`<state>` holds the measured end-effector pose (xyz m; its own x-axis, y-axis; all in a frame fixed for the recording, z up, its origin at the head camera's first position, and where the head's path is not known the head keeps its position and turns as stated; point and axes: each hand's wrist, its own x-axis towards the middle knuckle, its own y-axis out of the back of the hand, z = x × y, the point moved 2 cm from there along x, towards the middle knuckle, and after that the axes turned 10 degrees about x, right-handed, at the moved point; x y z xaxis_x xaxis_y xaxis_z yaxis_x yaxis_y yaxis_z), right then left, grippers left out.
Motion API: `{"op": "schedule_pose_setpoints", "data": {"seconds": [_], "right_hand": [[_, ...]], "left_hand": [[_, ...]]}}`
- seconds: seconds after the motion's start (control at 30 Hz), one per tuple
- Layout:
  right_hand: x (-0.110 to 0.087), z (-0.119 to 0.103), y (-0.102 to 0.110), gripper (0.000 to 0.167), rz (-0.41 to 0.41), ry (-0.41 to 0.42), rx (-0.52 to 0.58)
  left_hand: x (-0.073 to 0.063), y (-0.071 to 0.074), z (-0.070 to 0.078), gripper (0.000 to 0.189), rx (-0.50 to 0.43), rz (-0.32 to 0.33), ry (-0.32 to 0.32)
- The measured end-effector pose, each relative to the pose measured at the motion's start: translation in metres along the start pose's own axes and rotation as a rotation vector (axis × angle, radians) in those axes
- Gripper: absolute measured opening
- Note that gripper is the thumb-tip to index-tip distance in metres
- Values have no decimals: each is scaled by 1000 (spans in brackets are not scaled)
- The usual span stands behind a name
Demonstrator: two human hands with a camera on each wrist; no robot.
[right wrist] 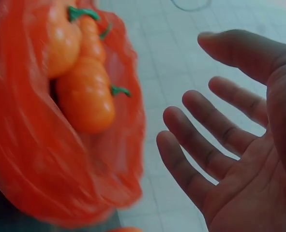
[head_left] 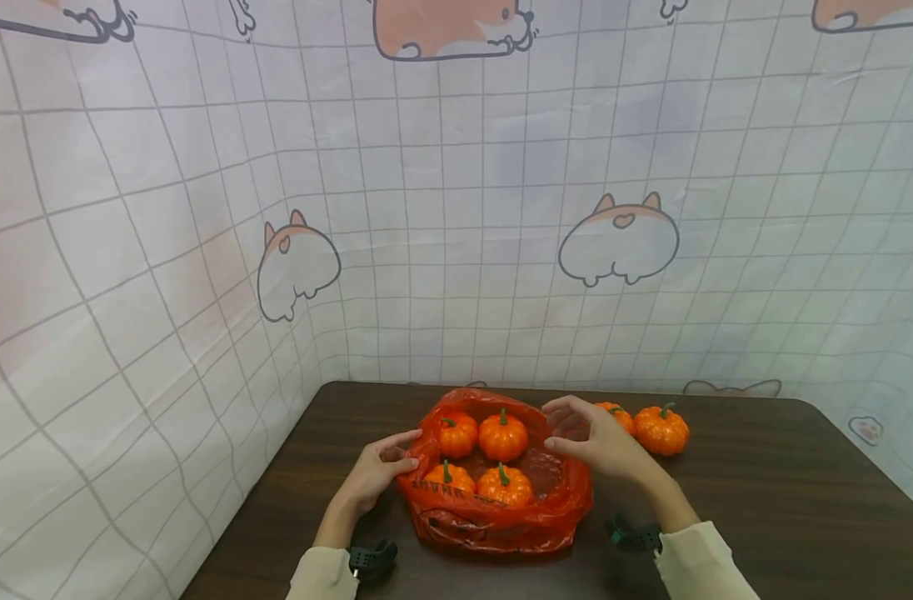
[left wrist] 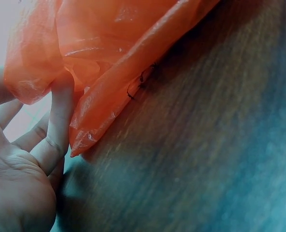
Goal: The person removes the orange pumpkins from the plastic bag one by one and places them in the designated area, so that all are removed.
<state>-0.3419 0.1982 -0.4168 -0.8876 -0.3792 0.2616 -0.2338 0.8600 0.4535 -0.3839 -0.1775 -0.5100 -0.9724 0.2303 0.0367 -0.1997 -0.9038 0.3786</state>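
A red plastic bag (head_left: 494, 529) stands with its mouth spread wide on the table, several small orange pumpkins (head_left: 503, 437) with green stems inside it. My left hand (head_left: 374, 471) holds the bag's left rim between thumb and fingers; in the left wrist view part of that hand (left wrist: 22, 159) is covered by a fold of red plastic (left wrist: 104, 87). Above the bag's right rim hovers my right hand (head_left: 595, 437), fingers spread and nothing in them. The right wrist view shows its bare palm (right wrist: 249, 174) apart from the bag (right wrist: 26, 145).
Two more pumpkins sit on the dark wooden table (head_left: 764, 500) to the right of the bag; one pumpkin (head_left: 662, 430) is in full view, the other (head_left: 620, 417) partly hidden by my right hand. A white grid-patterned curtain (head_left: 471, 250) hangs behind and at the sides.
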Motion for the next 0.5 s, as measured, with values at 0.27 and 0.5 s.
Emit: {"op": "schedule_pose_setpoints", "data": {"seconds": [0.27,0.5], "right_hand": [[5,7,-33,52,-171,20,82],[4,16,-48,60,-261,8,101]], "left_hand": [[-1,1,0,49,-4,-5,3],[-1,1,0,49,-10,-12,-4]]}}
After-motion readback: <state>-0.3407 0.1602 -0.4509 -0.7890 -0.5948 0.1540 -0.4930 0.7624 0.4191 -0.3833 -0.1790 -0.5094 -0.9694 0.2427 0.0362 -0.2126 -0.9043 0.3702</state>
